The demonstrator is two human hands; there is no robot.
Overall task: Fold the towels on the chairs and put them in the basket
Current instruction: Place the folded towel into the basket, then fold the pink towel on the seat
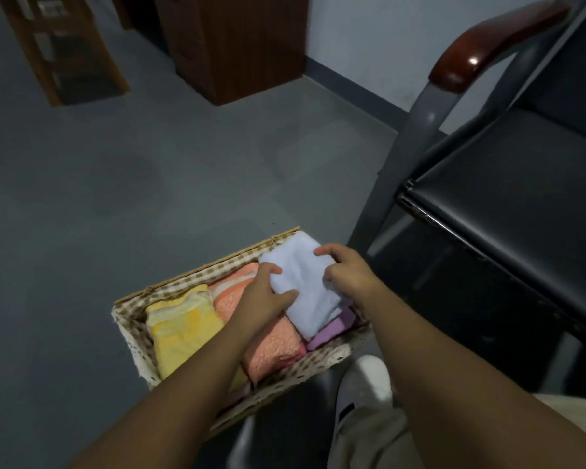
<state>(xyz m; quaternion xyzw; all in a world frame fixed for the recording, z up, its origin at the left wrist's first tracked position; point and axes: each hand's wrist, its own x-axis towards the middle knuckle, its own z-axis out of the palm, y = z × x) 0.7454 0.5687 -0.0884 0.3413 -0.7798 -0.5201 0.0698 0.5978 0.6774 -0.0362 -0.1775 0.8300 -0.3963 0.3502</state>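
A woven basket [197, 270] with a checked liner stands on the floor in front of me. Inside lie a folded yellow towel [180, 333], a folded orange towel [268, 346] and a purple towel [332, 330]. A folded light blue towel [305, 282] rests on top at the basket's right end, over the purple one. My left hand [264, 296] grips its left edge, thumb on top. My right hand [345, 269] holds its right edge with fingers curled on the cloth.
A black padded chair [508, 184] with a grey frame and a red-brown armrest [481, 52] stands to the right, its seat bare. A wooden cabinet [237, 45] and a wooden shelf [65, 52] stand at the back. My shoe [372, 377] is beside the basket's near edge.
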